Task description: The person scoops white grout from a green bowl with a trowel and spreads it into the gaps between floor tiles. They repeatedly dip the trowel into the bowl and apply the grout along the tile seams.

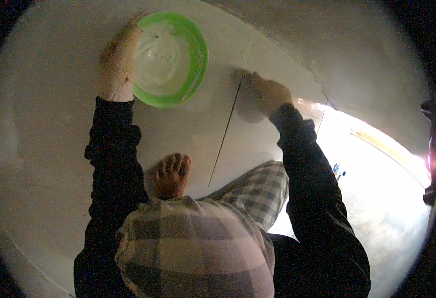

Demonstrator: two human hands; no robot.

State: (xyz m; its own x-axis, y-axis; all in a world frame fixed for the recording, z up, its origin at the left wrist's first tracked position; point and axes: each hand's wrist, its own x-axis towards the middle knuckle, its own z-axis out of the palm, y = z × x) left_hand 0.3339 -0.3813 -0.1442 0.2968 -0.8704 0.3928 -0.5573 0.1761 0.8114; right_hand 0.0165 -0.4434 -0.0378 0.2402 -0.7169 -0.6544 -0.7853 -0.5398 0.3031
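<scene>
Fingers (254,78) of the right hand (267,92) point toward 10 o'clock, near the upper end of a dark seam (226,129); blur hides whether they are together or apart. At 11 o'clock from the middle of the view sits a green bowl (199,54), with the left hand (118,64) along its 9 o'clock edge; whether those fingers clamp the rim cannot be told. Inside the bowl lies a whitish substance (162,59), smeared and uneven, with 1 dark speck (157,36) toward 11 o'clock. Green wall shows as a band from 12 round to 6 o'clock. Round-mouthed, the bowl opens up toward the camera; its visible outline runs longest roughly from 12 to 6 o'clock. Beneath it is a pale floor (44,149). The person's bare foot (172,176) rests at 8 o'clock, and checked cloth (198,248) bulges at 6 o'clock between 2 black sleeves (111,164).
</scene>
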